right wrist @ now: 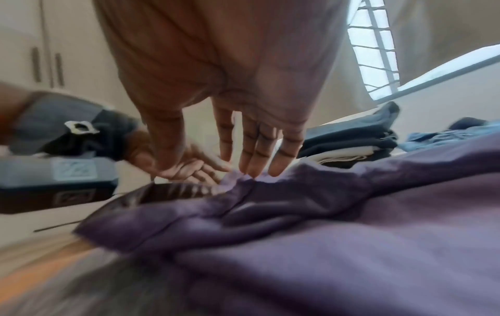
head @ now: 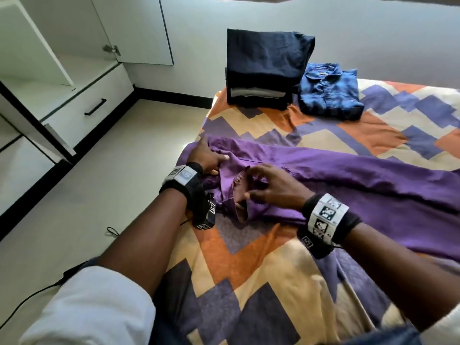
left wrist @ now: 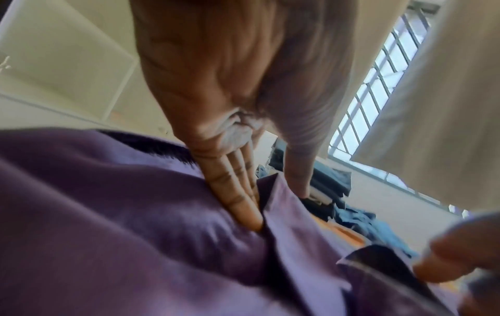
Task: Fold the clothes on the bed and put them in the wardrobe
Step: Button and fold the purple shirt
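A bed [head: 261,257] with a zigzag orange, cream and slate-blue cover sits beside an open white wardrobe [head: 57,78]. At its far end lie a dark folded stack [head: 263,68] and a blue shirt [head: 328,93]. A soft purple garment [head: 348,175] stretches across the bed. The left hand [head: 207,155] presses it with straight fingers; the right hand [head: 273,185] has its fingers spread, fingertips touching the crumpled cloth.
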Motion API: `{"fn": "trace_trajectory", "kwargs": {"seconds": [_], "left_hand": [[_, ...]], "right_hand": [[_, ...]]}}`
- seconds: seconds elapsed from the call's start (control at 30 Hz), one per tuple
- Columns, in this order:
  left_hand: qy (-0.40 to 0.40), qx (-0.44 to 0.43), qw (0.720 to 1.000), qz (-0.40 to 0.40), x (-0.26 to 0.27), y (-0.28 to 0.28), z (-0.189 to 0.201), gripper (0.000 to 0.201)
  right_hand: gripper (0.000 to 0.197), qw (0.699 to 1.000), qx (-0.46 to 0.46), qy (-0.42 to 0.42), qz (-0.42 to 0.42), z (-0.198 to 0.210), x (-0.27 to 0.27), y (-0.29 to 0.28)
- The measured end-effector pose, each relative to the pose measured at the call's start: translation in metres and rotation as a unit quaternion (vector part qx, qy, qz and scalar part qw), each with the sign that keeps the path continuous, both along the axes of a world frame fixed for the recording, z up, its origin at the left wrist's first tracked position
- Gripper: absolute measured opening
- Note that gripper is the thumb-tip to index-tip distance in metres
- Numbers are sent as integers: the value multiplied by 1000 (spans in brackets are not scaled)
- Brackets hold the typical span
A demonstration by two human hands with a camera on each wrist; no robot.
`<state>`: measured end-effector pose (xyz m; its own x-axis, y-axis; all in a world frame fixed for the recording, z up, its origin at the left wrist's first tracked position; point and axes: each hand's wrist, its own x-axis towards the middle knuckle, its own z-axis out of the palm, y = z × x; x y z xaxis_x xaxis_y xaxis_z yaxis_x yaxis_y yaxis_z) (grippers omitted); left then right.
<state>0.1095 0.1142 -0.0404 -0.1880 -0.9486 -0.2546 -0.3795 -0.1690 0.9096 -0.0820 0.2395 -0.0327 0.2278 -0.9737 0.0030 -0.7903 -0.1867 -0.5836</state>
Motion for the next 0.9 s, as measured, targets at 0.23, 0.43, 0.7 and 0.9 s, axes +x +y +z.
{"fn": "trace_trajectory", "kwargs": {"seconds": [0.23,0.43,0.7,0.9], "left_hand": [[-150,-39,987,-49,-2,-10,-22,28],[-197,-60,978,-24,-4,-18,-25,17],[-376,-305,866,-125,-36,21,-4,34],[-506,-225,823,-130,-50,32,-7,40]], "right_hand": [[34,970,-23,223,96,-29,15,31],[51,987,-37,102,123,-3,33,71],[44,956,11,279,-88,-14,-20,30],[53,988,127,69,-58,11,-40,76]]}}
